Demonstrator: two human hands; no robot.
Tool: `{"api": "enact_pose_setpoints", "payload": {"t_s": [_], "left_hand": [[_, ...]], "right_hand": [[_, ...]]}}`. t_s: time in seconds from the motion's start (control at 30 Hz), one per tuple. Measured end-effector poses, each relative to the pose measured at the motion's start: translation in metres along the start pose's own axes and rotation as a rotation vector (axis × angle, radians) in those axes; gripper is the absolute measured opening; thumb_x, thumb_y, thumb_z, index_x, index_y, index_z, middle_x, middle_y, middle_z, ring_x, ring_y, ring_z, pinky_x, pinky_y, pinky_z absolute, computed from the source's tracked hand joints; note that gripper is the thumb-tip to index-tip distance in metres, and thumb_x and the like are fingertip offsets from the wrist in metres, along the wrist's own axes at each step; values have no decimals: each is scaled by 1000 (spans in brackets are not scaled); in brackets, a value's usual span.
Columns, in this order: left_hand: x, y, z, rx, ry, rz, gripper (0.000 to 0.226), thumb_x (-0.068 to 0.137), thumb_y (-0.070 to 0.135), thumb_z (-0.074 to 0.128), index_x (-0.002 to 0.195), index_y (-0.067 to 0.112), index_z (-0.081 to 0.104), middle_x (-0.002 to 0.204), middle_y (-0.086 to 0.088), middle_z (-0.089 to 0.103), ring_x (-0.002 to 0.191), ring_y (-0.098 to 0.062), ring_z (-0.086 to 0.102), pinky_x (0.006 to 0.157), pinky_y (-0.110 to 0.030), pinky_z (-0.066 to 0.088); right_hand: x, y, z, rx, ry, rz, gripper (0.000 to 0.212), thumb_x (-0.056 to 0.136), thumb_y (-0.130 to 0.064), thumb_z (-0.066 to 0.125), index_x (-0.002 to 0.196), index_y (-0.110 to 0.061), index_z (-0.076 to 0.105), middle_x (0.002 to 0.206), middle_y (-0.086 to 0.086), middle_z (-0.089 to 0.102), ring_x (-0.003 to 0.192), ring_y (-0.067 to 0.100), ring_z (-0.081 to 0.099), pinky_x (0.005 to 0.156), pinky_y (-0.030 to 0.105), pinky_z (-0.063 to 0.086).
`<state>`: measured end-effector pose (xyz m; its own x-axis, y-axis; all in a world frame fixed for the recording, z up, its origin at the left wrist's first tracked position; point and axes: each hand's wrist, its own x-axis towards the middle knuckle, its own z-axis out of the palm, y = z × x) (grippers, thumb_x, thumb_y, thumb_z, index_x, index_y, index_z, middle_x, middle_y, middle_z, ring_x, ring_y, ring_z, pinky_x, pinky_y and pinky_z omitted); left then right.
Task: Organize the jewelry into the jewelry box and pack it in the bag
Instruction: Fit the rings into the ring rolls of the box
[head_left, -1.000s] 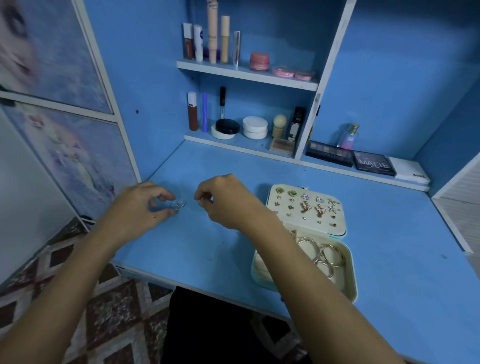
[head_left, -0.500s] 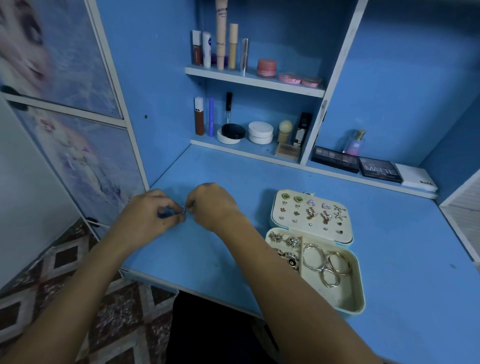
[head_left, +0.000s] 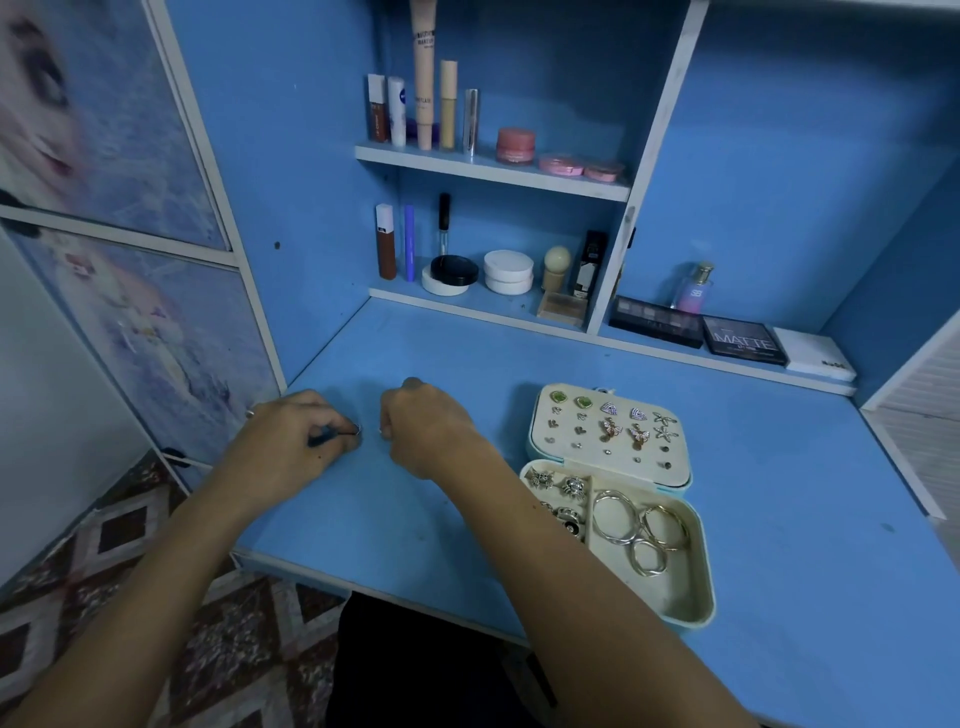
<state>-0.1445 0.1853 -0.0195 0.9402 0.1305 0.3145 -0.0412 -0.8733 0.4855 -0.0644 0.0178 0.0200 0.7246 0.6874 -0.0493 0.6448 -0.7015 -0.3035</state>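
Both my hands rest on the desk (head_left: 779, 519), fingers curled. My left hand (head_left: 291, 441) pinches a small silvery piece (head_left: 356, 429); my right hand (head_left: 426, 423) pinches something tiny I cannot make out. Right of them the box (head_left: 696, 597) lies open, hoops (head_left: 636, 525) and rings (head_left: 558, 486) in the tray, studs (head_left: 608, 426) on its lid. Beyond, cosmetics (head_left: 452, 267) line the shelves.
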Motion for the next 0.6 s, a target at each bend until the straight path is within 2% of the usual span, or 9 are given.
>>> {"api": "enact_pose_setpoints", "payload": {"t_s": [0.1,0.23,0.37,0.47,0.6], "left_hand": [[0,3,0,4,19,35,3,86,18,76,88,17,77,87,8,62,79,-3,59,71,-16,42],[2,14,0,-33,59,44,3,87,14,75,87,16,76,86,7,68,81,0,62,76,-24,50],[6,26,4,-110,105,21,7,86,15,75,93,16,77,89,12,70,80,6,64,74,-4,46],[6,33,7,-208,116,-23,11,87,14,75,97,19,75,94,18,70,84,19,61,76,-1,45],[7,45,13,-286,96,-59,12,85,14,77,93,21,75,94,13,73,85,10,67,73,-5,48]], "right_hand": [[-3,4,-4,29,24,16,25,91,-2,53,114,-5,60,119,13,53,103,32,58,85,39,53],[-3,14,-12,89,61,53,20,89,-2,55,106,-4,65,113,13,59,101,30,60,83,39,56],[-7,31,-20,110,122,76,17,91,-5,57,101,-6,71,107,11,66,97,27,63,82,36,57],[-12,41,-25,134,172,97,17,93,-10,56,96,-6,72,102,11,69,96,27,63,81,35,56],[-22,55,-32,171,264,134,18,92,-22,65,100,-8,73,101,9,70,96,26,62,84,35,55]]}}
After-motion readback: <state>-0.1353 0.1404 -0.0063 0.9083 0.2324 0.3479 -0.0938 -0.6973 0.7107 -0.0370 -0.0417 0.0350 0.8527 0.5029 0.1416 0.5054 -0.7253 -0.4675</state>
